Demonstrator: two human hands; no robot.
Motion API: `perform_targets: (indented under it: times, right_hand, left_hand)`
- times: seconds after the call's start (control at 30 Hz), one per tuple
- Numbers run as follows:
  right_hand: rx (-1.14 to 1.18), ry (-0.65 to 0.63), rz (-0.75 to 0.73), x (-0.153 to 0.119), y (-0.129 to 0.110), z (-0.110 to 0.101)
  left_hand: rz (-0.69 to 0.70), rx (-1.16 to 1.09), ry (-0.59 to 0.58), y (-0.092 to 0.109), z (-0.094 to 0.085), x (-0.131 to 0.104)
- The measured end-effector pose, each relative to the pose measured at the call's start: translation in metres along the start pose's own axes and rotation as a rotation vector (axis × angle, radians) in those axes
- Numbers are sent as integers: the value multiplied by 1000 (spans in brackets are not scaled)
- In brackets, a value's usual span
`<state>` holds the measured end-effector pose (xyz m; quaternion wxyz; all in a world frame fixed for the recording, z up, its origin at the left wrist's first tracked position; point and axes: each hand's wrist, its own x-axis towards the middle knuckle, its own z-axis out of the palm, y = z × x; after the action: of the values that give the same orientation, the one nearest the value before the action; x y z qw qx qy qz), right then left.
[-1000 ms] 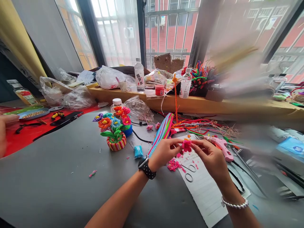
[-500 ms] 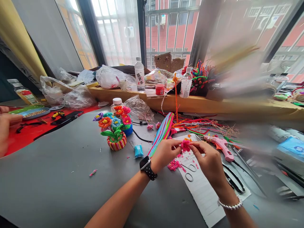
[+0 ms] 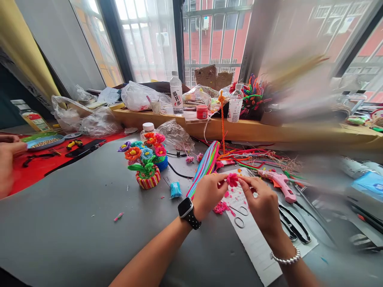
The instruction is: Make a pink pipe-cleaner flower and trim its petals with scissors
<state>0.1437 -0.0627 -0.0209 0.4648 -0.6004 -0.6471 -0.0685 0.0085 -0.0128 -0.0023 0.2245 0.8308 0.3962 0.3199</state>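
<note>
A small pink fuzzy flower [image 3: 231, 180] is held above a white sheet of paper [image 3: 254, 247]. My left hand [image 3: 211, 193], with a watch on its wrist, pinches the flower from the left. My right hand [image 3: 261, 201], wearing a beaded bracelet, pinches its right edge between thumb and finger. Below lie silver scissors [image 3: 239, 221], partly on the paper, and a heap of pink fuzzy scraps [image 3: 221, 207]. Behind my left hand runs a bundle of coloured pipe cleaners [image 3: 206, 163]. A pink glue gun [image 3: 283, 184] rests right of my right hand.
A striped pot of fuzzy flowers [image 3: 148, 177] stands left of my hands, near a small blue packet [image 3: 175, 189]. Black-handled pliers [image 3: 295, 223] lie at the right. Bottles line the wooden ledge [image 3: 149, 119]. Another person's hand [image 3: 10, 153] is at the far left.
My fingers have shifted slightly on the pink flower, which is turned a little and shows its petals more. The other person's hand at the left has moved a little.
</note>
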Motion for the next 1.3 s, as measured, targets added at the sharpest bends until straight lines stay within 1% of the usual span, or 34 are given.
perform_targets:
  times: [0.07, 0.17, 0.33, 0.47, 0.57, 0.67, 0.73, 0.8, 0.9, 1.0, 1.07, 1.13, 1.2, 1.3]
  right_hand:
    - [13, -21, 25, 2, 2, -3]
    - [-13, -38, 0, 2, 3, -4]
    - [-89, -5, -59, -1, 0, 0]
    - [-175, 60, -137, -3, -3, 2]
    - [-224, 86, -166, -4, -3, 4]
    - [-230, 100, -169, -5, -3, 5]
    - [-165, 97, -144, -4, -2, 3]
    - [-36, 87, -89, -2, -2, -1]
    - [154, 68, -8, 3, 0, -10]
    - [211, -37, -4, 8, 5, -15]
    - [224, -96, -16, 9, 7, -14]
    - [250, -120, -19, 9, 8, -13]
    - [263, -144, -26, 9, 8, -13]
    - [202, -166, -82, 9, 7, -15]
  left_hand:
    - [-30, -93, -13, -2, -2, 1]
    - [-36, -148, -31, -2, -2, 1]
    - [-19, -72, -36, 2, 0, -2]
    - [15, 24, 1, 5, 2, -3]
    - [23, 65, 16, 7, 4, -5]
    - [6, 57, 28, 8, 5, -6]
    - [-17, -28, 26, 7, 3, -5]
    - [-44, -193, -3, 6, 0, -3]
    - [-93, -448, -86, 5, -7, 0]
    - [-131, -568, -147, 5, -12, 3]
    - [-126, -574, -160, 5, -13, 2]
    - [-91, -528, -160, 5, -12, 1]
    - [-33, -454, -150, 6, -10, -1]
    - [78, -333, -126, 6, -10, -2]
